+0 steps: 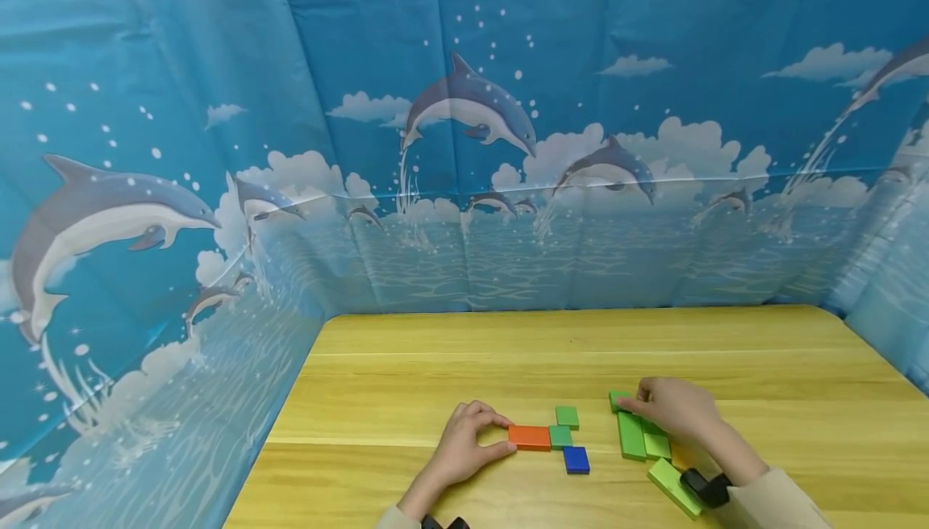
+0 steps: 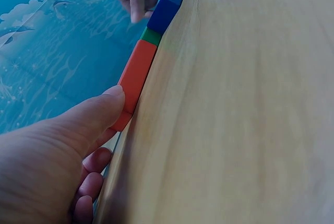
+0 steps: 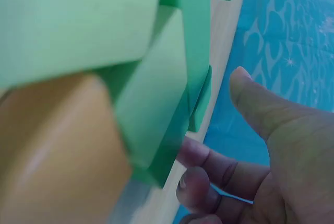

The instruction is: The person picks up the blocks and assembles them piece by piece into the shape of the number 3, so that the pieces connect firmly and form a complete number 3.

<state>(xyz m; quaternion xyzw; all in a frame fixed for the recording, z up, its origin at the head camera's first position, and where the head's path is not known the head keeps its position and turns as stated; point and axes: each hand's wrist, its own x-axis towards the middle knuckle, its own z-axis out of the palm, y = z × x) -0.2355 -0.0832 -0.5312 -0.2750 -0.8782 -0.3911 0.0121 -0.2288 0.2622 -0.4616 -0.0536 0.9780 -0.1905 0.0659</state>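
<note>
My left hand [image 1: 464, 447] pinches the left end of a red-orange rectangular block [image 1: 529, 438] between thumb and forefinger; the block lies on the table. A small green block [image 1: 560, 436] touches its right end. Around that sit another green square block [image 1: 567, 417] above and a dark blue block [image 1: 576, 460] below. My right hand [image 1: 675, 406] hovers over a group of blocks, its thumb extended near a small green block [image 1: 618, 400]. In the right wrist view, the thumb [image 3: 255, 101] stands apart from the green blocks, with no block between it and the fingers.
Beside the right hand lie a long green block [image 1: 631, 435], a light green block [image 1: 656, 442], a yellow-green block [image 1: 675, 488] and a partly hidden orange block [image 1: 681, 456]. The wooden table [image 1: 435, 351] meets a blue dolphin-print curtain [image 1: 464, 255] at the back and left.
</note>
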